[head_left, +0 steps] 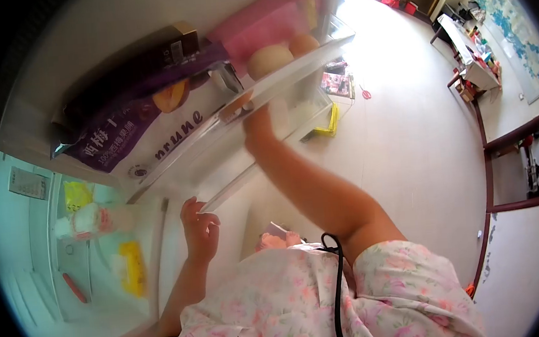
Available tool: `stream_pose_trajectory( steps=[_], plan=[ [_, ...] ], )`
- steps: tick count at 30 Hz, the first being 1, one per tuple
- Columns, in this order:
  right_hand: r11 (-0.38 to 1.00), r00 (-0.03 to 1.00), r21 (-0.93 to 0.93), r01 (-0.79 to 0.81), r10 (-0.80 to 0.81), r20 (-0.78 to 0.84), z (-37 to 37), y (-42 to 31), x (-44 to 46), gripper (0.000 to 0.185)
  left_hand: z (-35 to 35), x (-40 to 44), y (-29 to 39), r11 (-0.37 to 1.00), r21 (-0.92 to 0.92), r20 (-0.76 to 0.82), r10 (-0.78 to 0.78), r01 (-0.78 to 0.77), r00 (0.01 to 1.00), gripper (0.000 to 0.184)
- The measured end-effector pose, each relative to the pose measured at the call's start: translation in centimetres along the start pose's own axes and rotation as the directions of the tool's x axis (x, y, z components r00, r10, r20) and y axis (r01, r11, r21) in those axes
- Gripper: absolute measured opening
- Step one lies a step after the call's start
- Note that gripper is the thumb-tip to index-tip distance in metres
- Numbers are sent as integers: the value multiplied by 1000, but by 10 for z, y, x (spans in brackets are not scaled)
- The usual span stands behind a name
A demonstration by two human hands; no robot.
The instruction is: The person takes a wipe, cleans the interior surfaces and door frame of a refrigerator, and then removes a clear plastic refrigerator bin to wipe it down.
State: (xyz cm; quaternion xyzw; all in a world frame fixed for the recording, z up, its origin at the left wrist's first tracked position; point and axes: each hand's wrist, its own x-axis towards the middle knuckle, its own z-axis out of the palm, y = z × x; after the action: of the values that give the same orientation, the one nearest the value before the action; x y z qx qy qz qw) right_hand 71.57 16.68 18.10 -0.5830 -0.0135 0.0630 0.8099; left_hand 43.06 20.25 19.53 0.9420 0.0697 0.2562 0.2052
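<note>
My left hand (200, 231) has its fingers curled at the near corner of a clear plastic door shelf (244, 173) of an open fridge. My right hand (247, 110) reaches up to the clear rim of the upper door shelf (303, 67). Its fingers are blurred and partly hidden by the plastic, so their grip does not show. Close by in that shelf lie a purple and white bag of prunes (177, 115), a dark box (129, 68), a pink package (264, 23) and two round, egg-like things, one pale (269, 61) and one brownish (303, 44).
At left, the lit fridge interior (32, 250) holds a yellow package (133, 268), a white wrapped bundle (87, 221) and a yellow-green bag (78, 196). Tiled floor (405, 120) stretches right, with a yellow-edged item (328, 123) on it. A cluttered white table (469, 51) stands by the far wall.
</note>
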Motion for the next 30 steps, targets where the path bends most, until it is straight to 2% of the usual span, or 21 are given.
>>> stream_pose_trajectory(
  steps=[1, 4, 6, 7, 9, 10, 11, 13, 14, 15, 17, 18, 19, 21, 22, 23, 25, 29, 30],
  plan=[
    [998, 999, 69, 13, -10, -41, 10, -18, -21, 57, 1, -1, 0, 999, -31, 1, -20, 20, 1000, 15],
    [996, 997, 85, 34, -40, 64, -8, -30, -17, 54, -3, -2, 1, 998, -51, 7, -23, 24, 1000, 15],
    [981, 982, 93, -173, 164, 88, -11, -35, -2, 52, -5, 0, 3, 999, -47, 1, 2, -2, 1000, 15],
    [981, 982, 88, -171, 163, 97, -10, -37, -2, 52, -5, 1, 5, 998, -63, 3, -19, 20, 1000, 15],
    [916, 971, 340, -213, 237, -31, -6, -39, 2, 49, -5, 0, 9, 996, -80, -3, -44, 44, 999, 15],
    [956, 985, 262, -134, 158, -72, -3, -24, 12, 48, -3, 0, 8, 995, -84, -4, -58, 57, 998, 15],
    [957, 986, 256, -135, 157, -65, -7, -11, 24, 48, -3, -1, 9, 993, -89, -3, -75, 75, 997, 15],
    [995, 993, 47, -90, 94, -75, -21, -19, 31, 48, -4, -2, 7, 995, -90, -8, -49, 48, 999, 15],
    [972, 987, 197, -129, 144, -65, -21, -23, 34, 47, -6, -1, 6, 996, -88, -8, -15, 14, 1000, 15],
    [973, 988, 190, -131, 144, -52, -24, -21, 40, 47, -7, -1, 7, 996, -87, -18, -26, 24, 1000, 15],
    [925, 964, 269, -267, 254, 83, -32, -17, 55, 47, -8, 1, 11, 993, -103, 29, -61, 64, 998, 16],
    [937, 960, 207, -281, 274, 64, -33, -21, 57, 46, -5, -1, 13, 992, -108, 18, -70, 72, 997, 16],
    [940, 960, 196, -278, 269, 72, -31, -21, 54, 46, -4, -1, 14, 986, -135, 21, -98, 99, 995, 17],
    [921, 995, 377, -93, 97, 8, -23, -15, 38, 43, -1, 2, 14, 978, -167, 9, -129, 129, 992, 18],
    [840, 978, 503, -204, 202, 59, -17, -33, 16, 44, -2, 2, 13, 986, -131, -6, -103, 101, 995, 19],
    [845, 977, 493, -207, 202, 63, -14, -43, -8, 44, -1, 0, 14, 993, -94, -16, -77, 75, 997, 20],
    [974, 984, 217, -71, 34, 173, -12, -53, -39, 50, 0, 2, 14, 992, -99, -25, -82, 79, 996, 19],
    [989, 975, 131, -70, 40, 219, -22, -30, -19, 50, -1, 2, 14, 992, -105, -6, -67, 66, 998, 18],
    [974, 985, 224, 28, -64, 158, -26, 0, 12, 50, -1, 2, 14, 992, -107, -2, -64, 64, 998, 18]
  ],
)
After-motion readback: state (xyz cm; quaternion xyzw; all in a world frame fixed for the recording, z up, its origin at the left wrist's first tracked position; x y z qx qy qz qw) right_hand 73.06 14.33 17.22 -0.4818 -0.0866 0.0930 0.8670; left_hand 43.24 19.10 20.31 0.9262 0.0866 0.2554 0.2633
